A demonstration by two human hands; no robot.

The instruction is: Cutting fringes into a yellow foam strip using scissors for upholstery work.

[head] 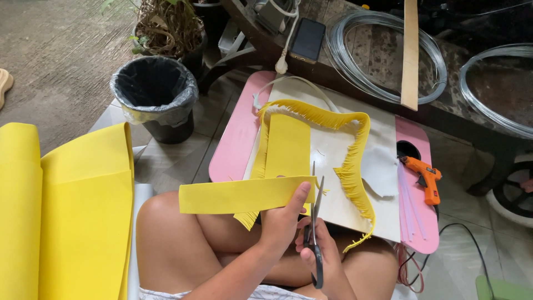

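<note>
— Well, our left hand (pixel 283 219) is pinching the flat yellow foam strip (pixel 244 195) near its right end, thumb on top; our right hand (pixel 325 253) is closed through the loops of the grey-handled steel scissors (pixel 315 233), blades upright at the strip's end.

— So we judge we're at the fringing step; the strip hangs over our lap, just in front of the pink tray table (pixel 236 141).

— Yes; the next snip calls for short parallel cuts that stop short of the far edge.

— And the count?

— We see one long fringed yellow band (pixel 355 166) curled on the white sheet (pixel 333 155), one uncut yellow rectangle (pixel 287 145) beside it, one orange glue gun (pixel 425 178), one black lined bin (pixel 158 97), two coils of grey wire (pixel 388 55), and big yellow foam sheets (pixel 66 216) on our left; those we can't count.
</note>
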